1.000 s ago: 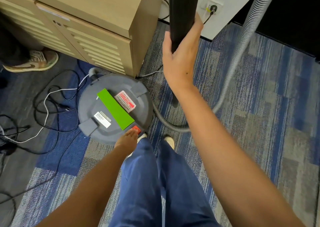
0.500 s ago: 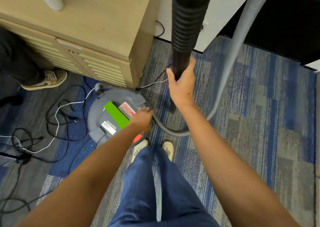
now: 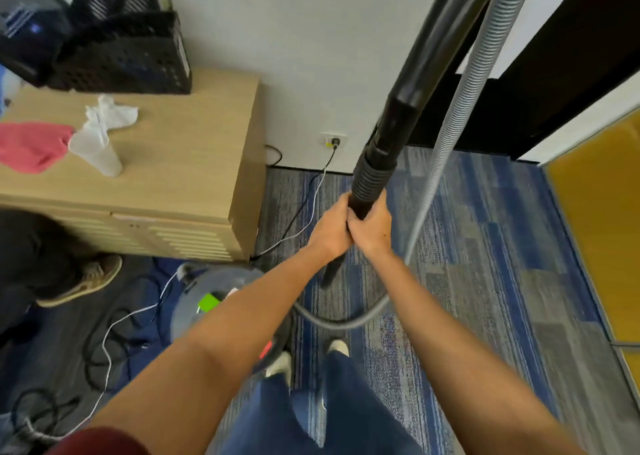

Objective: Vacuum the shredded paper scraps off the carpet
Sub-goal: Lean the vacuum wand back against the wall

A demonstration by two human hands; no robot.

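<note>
Both my hands grip the black vacuum wand (image 3: 398, 125), which stands nearly upright in front of me. My left hand (image 3: 330, 231) wraps it from the left and my right hand (image 3: 372, 227) from the right, just below the ribbed collar. The wand's lower end (image 3: 330, 271) points down at the blue and grey striped carpet (image 3: 485, 264). A grey ribbed hose (image 3: 460, 108) drops from above, loops across the floor and runs to the round grey vacuum canister (image 3: 214, 288), which my left forearm partly hides. I see no paper scraps on the carpet in view.
A light wooden cabinet (image 3: 194, 163) stands at left with a white cup (image 3: 98, 153), a pink cloth and a black crate on it. Cables (image 3: 114, 333) sprawl on the floor left of the canister. Another person's shoe (image 3: 86, 278) is at left. A wall socket (image 3: 334, 141) is ahead.
My left hand left the canister's red switch and rose to grip the wand beside my right hand. My view tilted up, showing the cabinet top and wall.
</note>
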